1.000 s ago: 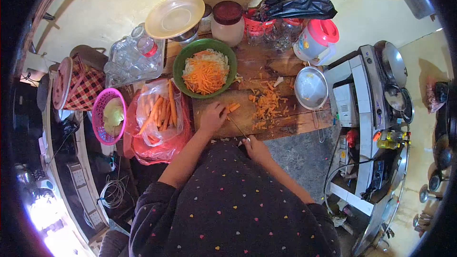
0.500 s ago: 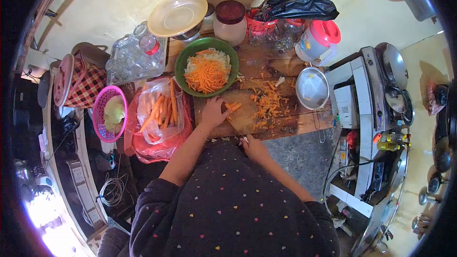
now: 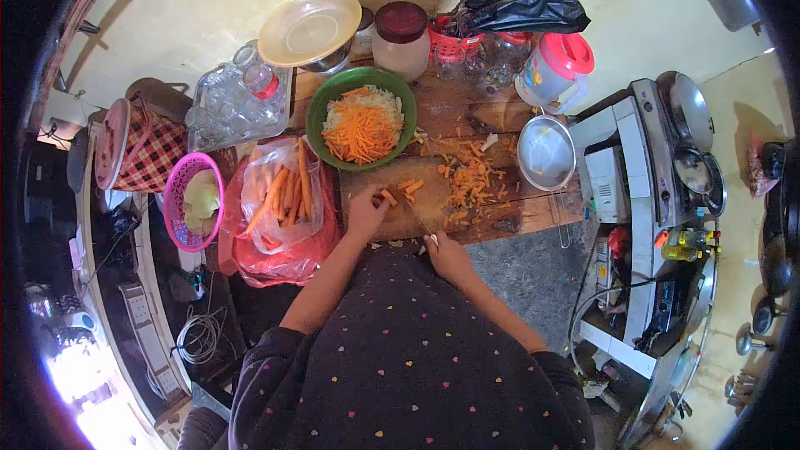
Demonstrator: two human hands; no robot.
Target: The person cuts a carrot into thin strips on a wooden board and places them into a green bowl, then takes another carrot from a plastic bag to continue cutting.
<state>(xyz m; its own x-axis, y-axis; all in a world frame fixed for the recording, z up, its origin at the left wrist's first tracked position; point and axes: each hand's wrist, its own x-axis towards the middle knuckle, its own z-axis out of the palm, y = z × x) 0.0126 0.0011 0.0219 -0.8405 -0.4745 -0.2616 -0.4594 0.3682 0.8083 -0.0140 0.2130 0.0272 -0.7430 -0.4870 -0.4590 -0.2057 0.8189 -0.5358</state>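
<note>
My left hand [image 3: 367,212] pinches a small carrot piece [image 3: 388,197] over the near left part of the wooden board [image 3: 404,218]. My right hand [image 3: 446,253] is closed round the handle of a knife [image 3: 419,220], whose thin blade points up and left over the board. Between the hands and the bowl lie a few cut carrot pieces [image 3: 411,188]. Carrot scraps [image 3: 471,183] are scattered to the right. Just beyond the board, a green bowl [image 3: 314,117] holds carrot strips and pale shreds.
Whole carrots [image 3: 287,196] lie in a plastic bag on a red bag [image 3: 279,267], left of the board. A pink basket [image 3: 171,204] stands farther left. A metal strainer [image 3: 546,154] sits at the right, below a lidded jug [image 3: 554,75]. Glassware fills a tray [image 3: 200,129].
My left hand has drawn back slightly toward me and left, with a carrot piece in its fingers. The cut pieces beside it are more exposed. The knife blade shows more clearly.
</note>
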